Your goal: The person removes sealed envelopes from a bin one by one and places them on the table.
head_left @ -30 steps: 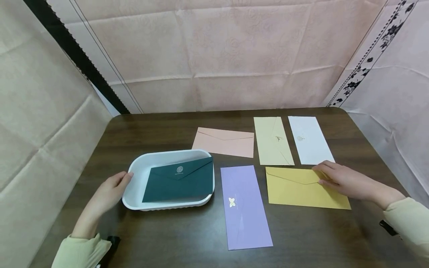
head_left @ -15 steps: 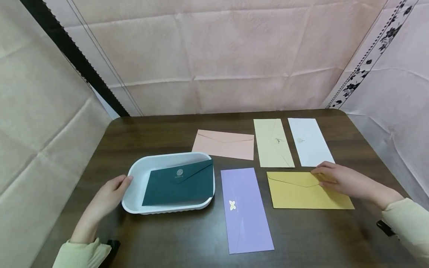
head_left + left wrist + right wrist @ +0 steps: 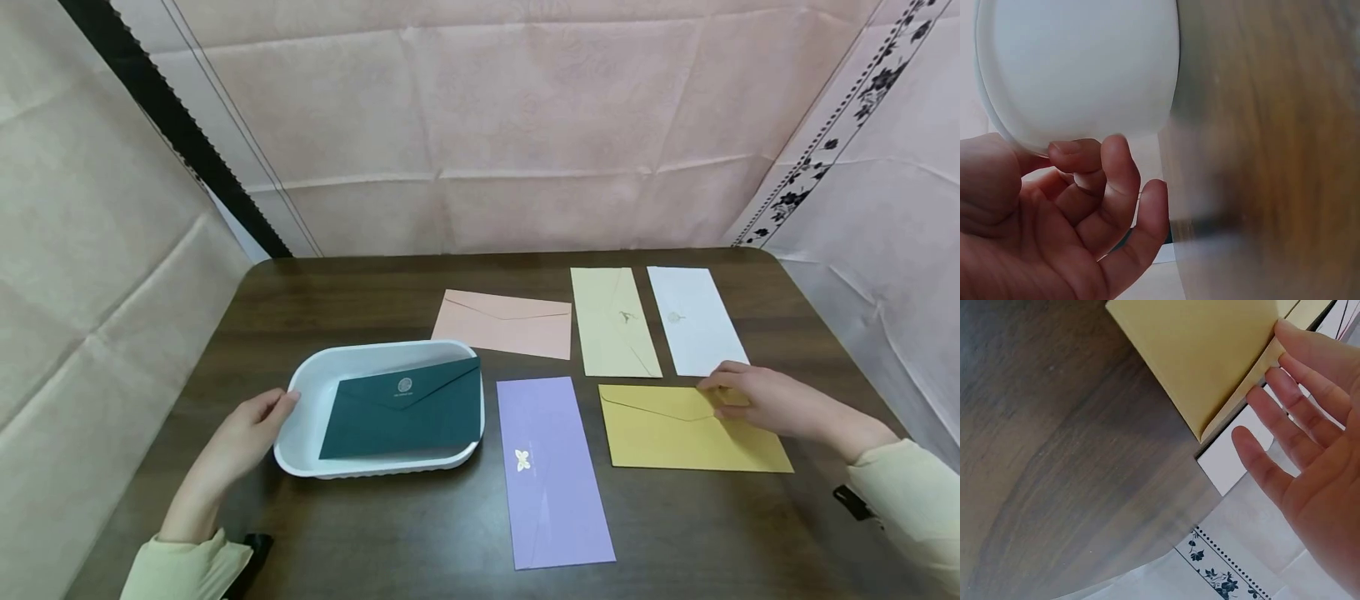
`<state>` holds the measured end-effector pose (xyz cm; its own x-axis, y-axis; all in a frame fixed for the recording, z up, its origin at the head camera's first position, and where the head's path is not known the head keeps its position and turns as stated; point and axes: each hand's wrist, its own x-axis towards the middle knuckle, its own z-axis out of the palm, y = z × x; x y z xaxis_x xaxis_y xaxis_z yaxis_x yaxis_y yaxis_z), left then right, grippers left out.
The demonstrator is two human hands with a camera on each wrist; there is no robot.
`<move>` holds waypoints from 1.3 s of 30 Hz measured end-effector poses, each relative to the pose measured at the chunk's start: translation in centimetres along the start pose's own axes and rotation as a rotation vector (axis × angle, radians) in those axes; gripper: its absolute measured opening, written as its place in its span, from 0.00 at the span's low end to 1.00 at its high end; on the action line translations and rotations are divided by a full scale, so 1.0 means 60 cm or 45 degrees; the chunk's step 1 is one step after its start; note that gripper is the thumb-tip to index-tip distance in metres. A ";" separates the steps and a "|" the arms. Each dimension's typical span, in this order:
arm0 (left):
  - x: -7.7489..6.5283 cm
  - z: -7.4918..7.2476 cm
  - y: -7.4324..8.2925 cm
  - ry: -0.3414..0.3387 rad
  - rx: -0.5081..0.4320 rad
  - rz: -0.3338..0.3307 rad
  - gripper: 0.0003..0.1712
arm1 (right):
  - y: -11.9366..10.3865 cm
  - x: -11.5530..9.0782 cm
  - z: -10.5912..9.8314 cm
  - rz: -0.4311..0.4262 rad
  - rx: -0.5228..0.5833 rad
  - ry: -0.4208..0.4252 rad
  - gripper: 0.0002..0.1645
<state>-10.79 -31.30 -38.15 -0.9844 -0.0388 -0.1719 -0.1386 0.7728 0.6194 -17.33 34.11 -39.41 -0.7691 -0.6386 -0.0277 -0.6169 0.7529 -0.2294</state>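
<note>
At the left, my left hand [image 3: 243,437] pinches the end rim of a white plastic tray [image 3: 306,417]. In the left wrist view its thumb goes over the rim, with the index finger beneath and the other fingers loosely bent. Inside the tray a dark green envelope [image 3: 405,421] leans, flap side up. My right hand [image 3: 776,408] pinches the far long edge of a yellow envelope [image 3: 667,429], which lies on the table. In the right wrist view the thumb and index finger [image 3: 1300,372] meet at that edge, while the remaining fingers are spread.
A purple envelope [image 3: 551,500] with a butterfly mark lies between tray and yellow envelope. Behind are a pink envelope [image 3: 510,325], a pale green envelope [image 3: 611,308] and a white envelope [image 3: 693,308]. The brown table [image 3: 375,542] stands against hanging cloth [image 3: 487,125].
The yellow envelope has turned slightly and shifted a little right in my right hand's pinch, then stayed nearly still. My left hand keeps its hold on the tray.
</note>
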 end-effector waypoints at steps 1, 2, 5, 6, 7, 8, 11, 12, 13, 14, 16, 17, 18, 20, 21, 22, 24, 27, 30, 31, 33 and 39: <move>0.000 -0.001 0.000 0.000 -0.001 0.001 0.31 | -0.001 0.000 -0.002 0.017 0.016 -0.005 0.20; 0.000 -0.001 0.001 -0.004 -0.003 0.000 0.31 | -0.001 0.001 -0.006 0.044 0.038 -0.008 0.20; 0.001 -0.001 0.001 -0.020 -0.014 -0.011 0.32 | -0.005 0.006 -0.024 0.124 0.081 0.054 0.20; 0.001 -0.001 0.001 -0.023 -0.017 -0.014 0.32 | -0.005 0.009 -0.032 0.142 0.085 0.088 0.20; 0.002 -0.001 0.001 -0.026 -0.021 -0.017 0.33 | -0.006 0.013 -0.040 0.160 0.090 0.129 0.20; 0.002 -0.001 0.001 -0.029 -0.025 -0.020 0.33 | -0.007 0.018 -0.048 0.169 0.081 0.162 0.20; 0.002 -0.001 0.001 -0.031 -0.027 -0.030 0.33 | -0.013 0.036 -0.067 0.176 0.065 0.192 0.22; 0.002 -0.001 0.000 -0.032 -0.027 -0.033 0.33 | -0.015 0.043 -0.070 0.163 0.061 0.199 0.22; 0.002 -0.001 0.000 -0.031 -0.026 -0.032 0.33 | -0.019 0.051 -0.073 0.150 0.063 0.196 0.22; 0.003 -0.001 -0.001 -0.032 -0.025 -0.033 0.33 | -0.023 0.059 -0.075 0.136 0.070 0.188 0.22; 0.003 -0.001 0.000 -0.029 -0.027 -0.027 0.33 | -0.033 0.077 -0.076 0.101 0.081 0.177 0.22; 0.004 0.000 0.000 -0.030 -0.030 -0.024 0.33 | -0.039 0.086 -0.076 0.084 0.082 0.173 0.21; 0.005 0.001 0.000 -0.029 -0.034 -0.021 0.33 | -0.045 0.096 -0.075 0.062 0.087 0.170 0.21; 0.005 0.002 0.001 -0.034 -0.042 -0.017 0.32 | -0.056 0.113 -0.074 0.035 0.098 0.152 0.21; 0.006 0.003 0.001 -0.037 -0.048 -0.017 0.32 | -0.062 0.122 -0.074 0.019 0.098 0.147 0.21; 0.005 0.003 0.001 -0.042 -0.052 -0.022 0.32 | -0.067 0.131 -0.073 0.001 0.098 0.145 0.21; 0.005 0.004 0.002 -0.052 -0.058 -0.031 0.32 | -0.078 0.148 -0.073 -0.032 0.101 0.139 0.20; 0.003 0.003 0.002 -0.057 -0.063 -0.044 0.33 | -0.095 0.175 -0.073 -0.070 0.101 0.121 0.21; 0.002 0.001 0.002 -0.051 -0.062 -0.046 0.33 | -0.114 0.200 -0.071 -0.105 0.121 0.085 0.22; 0.002 0.000 0.001 -0.047 -0.060 -0.046 0.33 | -0.122 0.209 -0.070 -0.123 0.123 0.076 0.22; 0.001 -0.001 0.001 -0.041 -0.056 -0.044 0.33 | -0.138 0.225 -0.068 -0.157 0.129 0.067 0.22; 0.001 -0.002 0.001 -0.028 -0.054 -0.039 0.32 | -0.195 0.269 -0.058 -0.211 0.227 0.034 0.21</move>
<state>-10.88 -31.31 -38.05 -0.9770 -0.0479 -0.2077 -0.1736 0.7439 0.6453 -23.08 15.53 -33.81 -0.6653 -0.7449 0.0501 -0.6976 0.5963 -0.3971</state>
